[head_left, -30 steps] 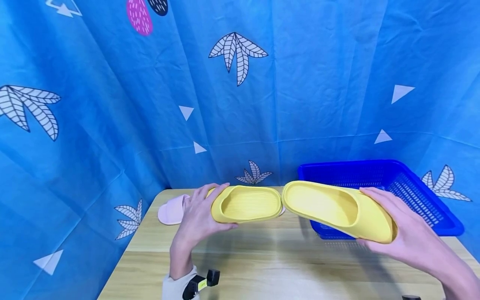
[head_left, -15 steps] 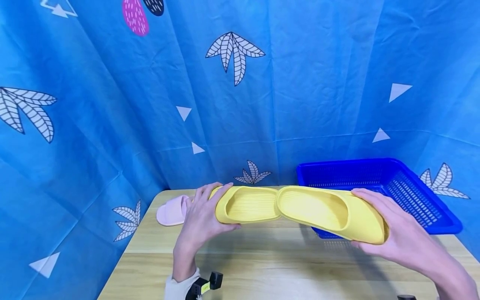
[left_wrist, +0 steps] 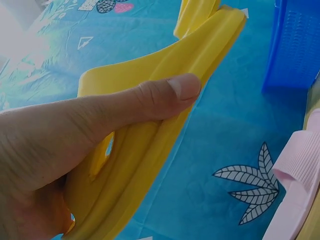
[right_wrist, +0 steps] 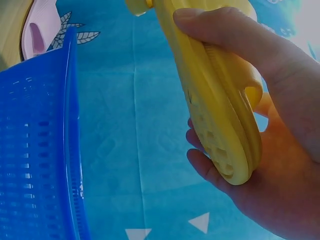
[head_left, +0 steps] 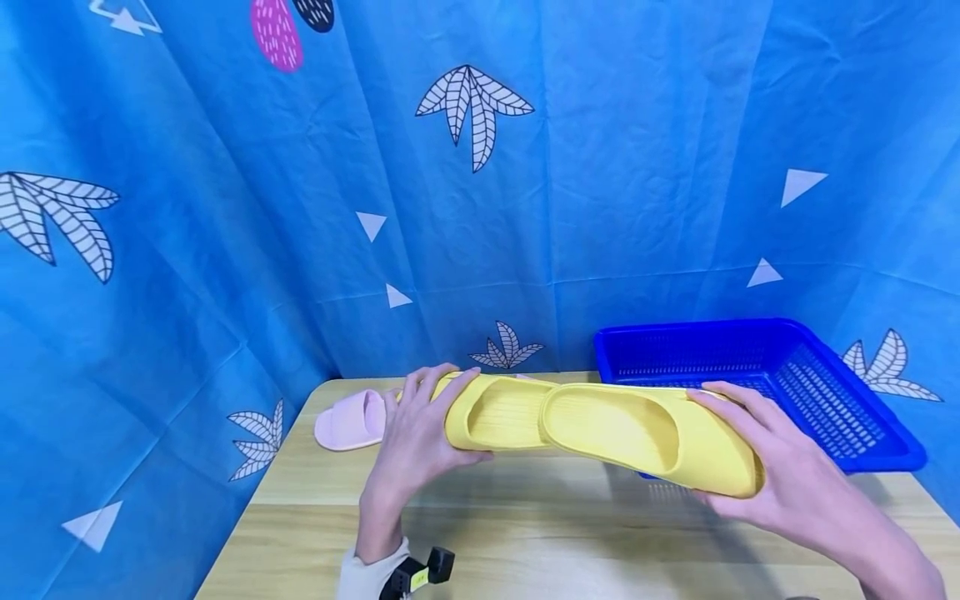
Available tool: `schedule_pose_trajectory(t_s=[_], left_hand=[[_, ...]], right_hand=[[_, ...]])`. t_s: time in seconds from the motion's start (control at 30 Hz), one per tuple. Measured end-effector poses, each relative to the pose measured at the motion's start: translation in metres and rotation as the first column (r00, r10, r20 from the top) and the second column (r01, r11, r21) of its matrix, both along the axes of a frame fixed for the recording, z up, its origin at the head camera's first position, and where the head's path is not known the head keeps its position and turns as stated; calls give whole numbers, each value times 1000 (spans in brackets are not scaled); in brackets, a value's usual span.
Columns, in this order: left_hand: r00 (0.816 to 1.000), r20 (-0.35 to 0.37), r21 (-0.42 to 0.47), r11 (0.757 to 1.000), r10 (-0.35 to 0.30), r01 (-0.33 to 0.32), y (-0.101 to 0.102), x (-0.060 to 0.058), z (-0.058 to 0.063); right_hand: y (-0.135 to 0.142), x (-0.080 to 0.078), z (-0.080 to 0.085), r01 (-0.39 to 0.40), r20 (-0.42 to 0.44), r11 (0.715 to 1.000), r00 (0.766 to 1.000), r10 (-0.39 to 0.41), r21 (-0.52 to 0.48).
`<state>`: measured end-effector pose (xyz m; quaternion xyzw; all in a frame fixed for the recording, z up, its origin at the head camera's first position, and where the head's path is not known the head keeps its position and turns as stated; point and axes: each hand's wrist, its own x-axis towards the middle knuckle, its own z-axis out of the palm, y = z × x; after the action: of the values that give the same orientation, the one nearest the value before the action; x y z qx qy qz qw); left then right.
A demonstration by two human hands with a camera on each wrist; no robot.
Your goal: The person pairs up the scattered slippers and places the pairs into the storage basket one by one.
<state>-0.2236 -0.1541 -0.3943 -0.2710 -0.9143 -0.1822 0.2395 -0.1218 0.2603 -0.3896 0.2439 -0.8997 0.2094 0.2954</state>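
Note:
Two yellow slippers are held above the table, heel toward heel. My left hand (head_left: 420, 442) grips the left yellow slipper (head_left: 504, 414) by its toe end, thumb along the sole's side in the left wrist view. The right yellow slipper (head_left: 712, 450) is held at its toe by my right hand (head_left: 780, 475), thumb on one side and fingers on the other. In the head view its heel overlaps the left slipper's heel from in front. A pink slipper (head_left: 348, 421) lies on the table left of my left hand, partly hidden by it.
A blue perforated plastic basket (head_left: 682, 335) stands at the table's back right, partly behind the right slipper. The wooden table (head_left: 525, 542) meets a blue patterned curtain (head_left: 637, 167) at the back and sides. A sliver of pink shows behind the yellow slippers.
The right hand has brought its slipper leftward and the left hand has shifted right. The slipper heels, end to end at first, now overlap. More of the pink slipper shows.

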Motion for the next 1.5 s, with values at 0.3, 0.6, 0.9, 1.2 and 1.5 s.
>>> schedule_pose_trajectory(t_s=[0.3, 0.6, 0.9, 1.2, 1.5], left_hand=[[1000, -6, -15, 1000, 16, -16, 7, 3, 0], [1000, -29, -29, 1000, -11, 11, 14, 4, -1], [1000, -17, -46, 999, 0, -1, 19, 5, -2], [1000, -17, -68, 998, -4, 3, 25, 8, -4], [999, -33, -67, 998, -13, 10, 25, 8, -4]], right_hand=[[-6, 0, -1, 10, -6, 1000, 1000, -10, 16], [-14, 3, 0, 23, -3, 999, 1000, -23, 28], [-20, 3, 0, 39, 6, 997, 999, -39, 63], [-24, 5, -4, 52, -19, 996, 999, -51, 75], [-26, 8, 1, 32, -12, 994, 999, -31, 102]])
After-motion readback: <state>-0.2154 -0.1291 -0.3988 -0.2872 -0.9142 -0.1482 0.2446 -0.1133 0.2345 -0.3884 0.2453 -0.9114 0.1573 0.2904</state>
